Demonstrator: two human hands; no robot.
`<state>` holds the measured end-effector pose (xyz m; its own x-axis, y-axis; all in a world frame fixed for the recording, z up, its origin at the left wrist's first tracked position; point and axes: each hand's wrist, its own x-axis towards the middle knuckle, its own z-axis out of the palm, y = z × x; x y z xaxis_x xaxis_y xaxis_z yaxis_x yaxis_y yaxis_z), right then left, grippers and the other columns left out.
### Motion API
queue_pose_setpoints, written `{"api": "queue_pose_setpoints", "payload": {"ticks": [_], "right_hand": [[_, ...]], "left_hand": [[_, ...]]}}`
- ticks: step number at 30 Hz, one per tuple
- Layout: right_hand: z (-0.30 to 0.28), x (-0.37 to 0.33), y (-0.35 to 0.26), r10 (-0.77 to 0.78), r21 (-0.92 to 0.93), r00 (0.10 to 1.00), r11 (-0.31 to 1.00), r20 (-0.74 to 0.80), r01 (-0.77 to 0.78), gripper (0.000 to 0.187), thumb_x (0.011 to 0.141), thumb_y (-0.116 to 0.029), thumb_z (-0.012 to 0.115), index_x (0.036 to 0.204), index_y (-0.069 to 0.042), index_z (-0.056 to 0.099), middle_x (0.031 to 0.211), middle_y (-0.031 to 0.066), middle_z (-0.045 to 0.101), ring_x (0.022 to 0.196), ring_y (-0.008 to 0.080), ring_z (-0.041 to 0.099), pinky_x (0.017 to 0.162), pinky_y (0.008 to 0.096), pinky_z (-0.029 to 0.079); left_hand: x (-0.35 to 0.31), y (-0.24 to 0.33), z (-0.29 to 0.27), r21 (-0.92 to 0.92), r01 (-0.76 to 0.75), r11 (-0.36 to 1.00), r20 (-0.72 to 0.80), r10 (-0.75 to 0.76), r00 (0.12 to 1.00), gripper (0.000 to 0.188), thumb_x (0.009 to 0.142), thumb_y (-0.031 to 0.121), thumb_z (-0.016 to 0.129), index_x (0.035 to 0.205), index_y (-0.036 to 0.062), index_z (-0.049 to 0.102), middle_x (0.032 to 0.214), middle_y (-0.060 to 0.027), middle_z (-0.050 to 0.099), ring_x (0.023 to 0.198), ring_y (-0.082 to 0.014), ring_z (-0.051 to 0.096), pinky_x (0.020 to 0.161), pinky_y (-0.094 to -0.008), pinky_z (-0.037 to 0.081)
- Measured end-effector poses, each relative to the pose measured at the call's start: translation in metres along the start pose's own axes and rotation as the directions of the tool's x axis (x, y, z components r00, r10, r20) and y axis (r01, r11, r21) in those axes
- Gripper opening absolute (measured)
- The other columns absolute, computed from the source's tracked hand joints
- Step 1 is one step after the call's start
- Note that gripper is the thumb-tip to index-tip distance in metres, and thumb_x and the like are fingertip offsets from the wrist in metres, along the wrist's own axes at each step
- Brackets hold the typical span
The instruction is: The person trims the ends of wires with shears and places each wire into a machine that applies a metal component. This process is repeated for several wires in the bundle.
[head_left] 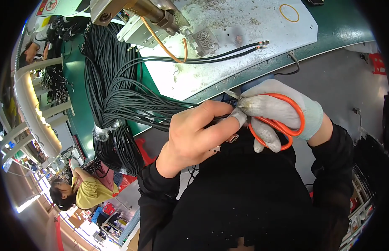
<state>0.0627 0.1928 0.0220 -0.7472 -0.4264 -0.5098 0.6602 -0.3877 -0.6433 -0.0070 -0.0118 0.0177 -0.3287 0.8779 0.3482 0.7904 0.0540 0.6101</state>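
Note:
My left hand [194, 136], bare but for a white covering on one fingertip, is closed around the ends of black cables [148, 109]. My right hand [272, 102] wears a pale knitted glove and is closed on scissors [302, 117] with orange-red handle loops. The metal blades point left, toward my left fingertips. Both hands meet at the cable ends, in front of my body, and the fingers hide the exact contact. Below my left fingers, a small coppery metal end [233, 138] shows. The cables run left into a large bundle.
A metal press [161, 19] stands over a white board [244, 25] strewn with scraps. Two black cables with metal ends [261, 44] lie across it, near a yellow ring [289, 13]. The large cable bundle [104, 75] covers the green bench. A person in yellow [92, 192] sits at far left.

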Motion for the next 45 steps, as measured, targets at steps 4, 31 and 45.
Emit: {"api": "queue_pose_setpoints", "payload": {"ticks": [4,31,45], "right_hand": [[0.018,-0.003,-0.003,-0.19,-0.293,0.976,0.944,-0.107,0.152,0.016,0.077,-0.015,0.061,0.079,0.0,0.057,0.059,0.0064,0.059,0.048,0.0161,0.058,0.05,0.0279,0.05],[0.007,-0.014,0.008,-0.673,-0.978,0.734,0.07,0.097,0.194,0.02,0.069,-0.011,0.072,0.084,-0.005,0.061,0.055,0.0065,0.05,0.048,0.0249,0.054,0.044,0.0315,0.041],[0.018,0.005,0.032,-0.776,-0.962,0.626,0.224,-0.081,0.153,0.013,0.074,-0.01,0.066,0.083,-0.001,0.063,0.061,0.0087,0.057,0.05,0.0192,0.056,0.049,0.0271,0.043]], "left_hand": [[-0.011,0.007,0.022,-0.555,0.216,0.803,-0.21,-0.387,0.898,0.014,0.077,-0.002,0.067,0.089,0.0013,0.06,0.079,-0.0078,0.062,0.064,-0.0147,0.06,0.053,-0.0239,0.045],[0.016,0.01,0.017,-0.6,0.543,0.587,-0.161,-0.754,0.637,0.017,0.072,-0.001,0.07,0.085,0.0012,0.058,0.075,0.0035,0.056,0.067,0.0013,0.047,0.058,-0.0131,0.04],[0.014,0.013,0.025,-0.556,0.517,0.651,-0.283,-0.733,0.619,0.016,0.074,-0.001,0.068,0.081,0.0005,0.054,0.076,0.0009,0.059,0.067,-0.0011,0.052,0.06,-0.0152,0.043]]}}
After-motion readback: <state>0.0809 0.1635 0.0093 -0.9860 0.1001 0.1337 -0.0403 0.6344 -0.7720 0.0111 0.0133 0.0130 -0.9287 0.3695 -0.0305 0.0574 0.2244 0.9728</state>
